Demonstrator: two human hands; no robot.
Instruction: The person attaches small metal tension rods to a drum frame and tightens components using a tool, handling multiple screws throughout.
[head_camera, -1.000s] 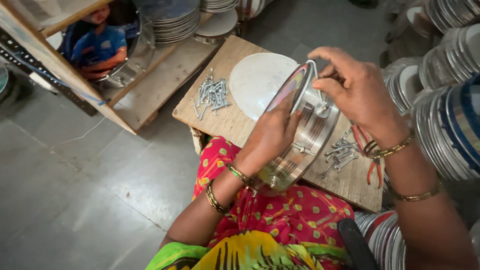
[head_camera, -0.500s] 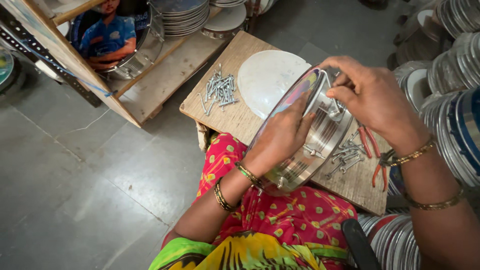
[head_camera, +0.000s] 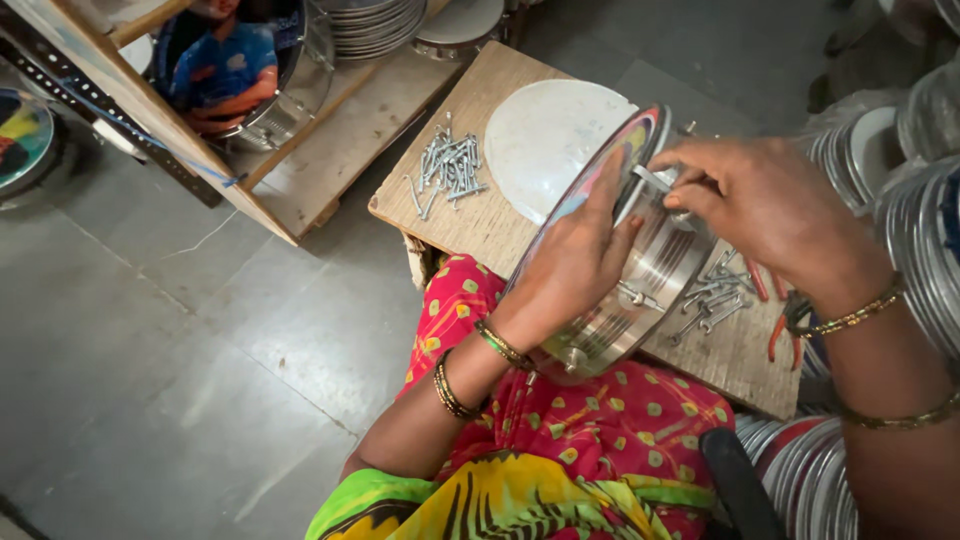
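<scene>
both hands, left hand and right hand, grip a tilted metal drum frame.

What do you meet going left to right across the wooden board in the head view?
Loose pile of nails → white disc → left hand on the round metal frame → right hand → red-handled pliers.
</scene>
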